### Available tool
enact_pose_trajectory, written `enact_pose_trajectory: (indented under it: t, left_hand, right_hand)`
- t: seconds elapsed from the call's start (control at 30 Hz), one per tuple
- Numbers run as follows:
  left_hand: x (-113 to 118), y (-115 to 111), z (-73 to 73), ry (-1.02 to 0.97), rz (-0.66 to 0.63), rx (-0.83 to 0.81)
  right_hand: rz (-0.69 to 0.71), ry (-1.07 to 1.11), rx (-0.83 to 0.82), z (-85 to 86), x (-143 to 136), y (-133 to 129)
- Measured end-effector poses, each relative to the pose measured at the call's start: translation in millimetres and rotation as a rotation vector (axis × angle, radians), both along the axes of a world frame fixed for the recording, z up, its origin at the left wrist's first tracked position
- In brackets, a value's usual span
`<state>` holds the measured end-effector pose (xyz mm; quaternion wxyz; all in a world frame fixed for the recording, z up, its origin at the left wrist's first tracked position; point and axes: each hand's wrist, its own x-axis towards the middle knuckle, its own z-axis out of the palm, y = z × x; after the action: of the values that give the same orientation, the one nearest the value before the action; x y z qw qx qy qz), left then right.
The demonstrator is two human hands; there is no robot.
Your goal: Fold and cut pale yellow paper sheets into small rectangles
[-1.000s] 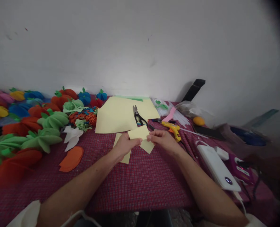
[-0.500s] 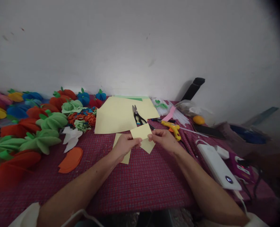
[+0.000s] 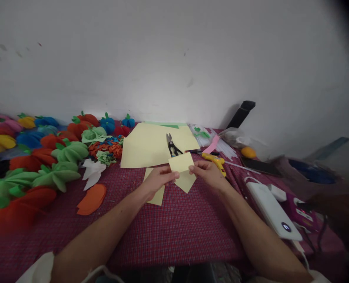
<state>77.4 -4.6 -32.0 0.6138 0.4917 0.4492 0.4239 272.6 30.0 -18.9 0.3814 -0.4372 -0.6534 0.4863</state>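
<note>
Between my two hands is a small pale yellow paper piece (image 3: 181, 162), raised above the table. My left hand (image 3: 159, 180) pinches its left edge between thumb and fingers. On its right edge, the thumb and fingertips of my right hand (image 3: 206, 172) are closed. Below it lies another yellow piece (image 3: 186, 182) with a pointed lower corner. A yellow strip (image 3: 156, 196) rests partly under my left hand. Just beyond my hands, black-handled scissors (image 3: 172, 145) lie with blades slightly apart on large yellow sheets (image 3: 141, 147).
Felt pumpkins (image 3: 56, 177) in several colours crowd the left, beside fabric scraps (image 3: 109, 147) and orange cutouts (image 3: 92, 199). To the right are a yellow glue gun (image 3: 214, 161), glue sticks (image 3: 225, 147), a white power bank (image 3: 273, 210) and a purple power strip (image 3: 304, 214). A wall (image 3: 162, 59) stands behind.
The small yellow piece has shifted slightly right and turned more level in my hands. The whole view has moved a little. Both hands keep their pinch.
</note>
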Motion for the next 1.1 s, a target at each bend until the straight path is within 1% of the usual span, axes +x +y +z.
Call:
enact_pose_trajectory:
  t: [0.13,0.23,0.37,0.47,0.57,0.7,0.8,0.87,0.9,0.93,1.03,1.1]
  left_hand:
    - [6.7,-1.1,-6.1,-0.001,0.046,-0.044]
    - [6.5,-1.6,-5.3,-0.001,0.082,-0.050]
    - [6.4,-3.7,-1.1,-0.028,0.049,-0.030]
    - [7.3,-4.7,-0.8,-0.045,0.019,-0.008]
    - [7.3,-4.1,-2.7,-0.043,0.017,0.001]
    - [4.4,-1.6,-3.5,-0.033,0.035,0.014]
    - [1.2,0.0,-1.7,-0.029,0.044,0.036]
    - [-0.3,0.7,-1.5,0.000,0.055,0.058]
    - [-0.7,1.0,-2.3,0.019,0.058,0.071]
    - [-0.9,1.4,-3.9,0.038,0.056,0.086]
    - [-1.1,2.6,-11.5,0.116,0.033,0.155]
    - [-1.2,3.3,-16.7,0.226,0.022,0.222]
  right_hand:
    - [0.042,-0.002,-0.032,-3.1,-7.9,-4.9]
    - [0.067,0.020,-0.078,-4.0,-13.3,-8.8]
    - [0.124,0.066,-0.165,-8.8,-21.8,-14.2]
    - [0.107,0.097,-0.167,-11.1,-24.7,-16.5]
    - [0.103,0.095,-0.156,-8.3,-20.8,-14.9]
    - [0.042,0.101,-0.126,-1.0,-3.1,-3.5]
    - [-0.080,0.167,-0.143,4.7,12.8,6.7]
    - [-0.142,0.194,-0.148,7.7,17.7,9.3]
    - [-0.136,0.188,-0.146,8.6,17.4,8.6]
    - [-0.100,0.168,-0.145,8.7,15.4,6.9]
    - [0.082,0.079,-0.177,5.4,3.3,-1.5]
    - [0.151,0.039,-0.190,1.3,-4.1,-5.9]
